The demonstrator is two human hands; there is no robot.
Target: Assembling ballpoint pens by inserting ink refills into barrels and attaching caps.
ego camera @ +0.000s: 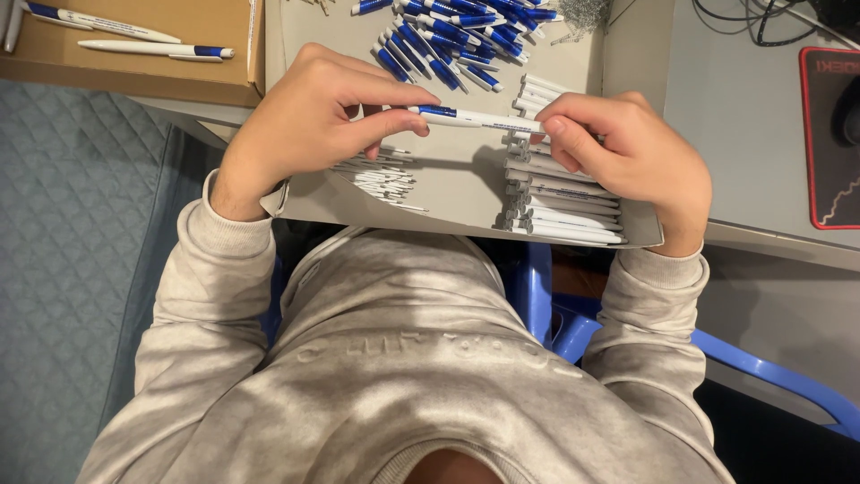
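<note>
**Both hands on one pen, center frame**

Head view: I've got my left hand (313, 121) and right hand (627, 148) both pinching a white-and-blue pen (475, 117) level over the grey tray (448, 193). White barrels (560, 211) lie stacked lower right, blue pen parts (457, 36) up top.

**Grey counter with two shallow boxes**

A grey counter (743, 116) runs along the top of the view. On it, toward 12 o'clock, lies a shallow grey cardboard tray (457, 184) whose near edge overhangs the counter. Touching its side at 10 o'clock lies a brown cardboard box (134, 76), also on the counter. At 3 o'clock rests a black mat with a red border (829, 134), well apart from the tray. Dark cables (752, 18) lie at 1 o'clock.
</note>
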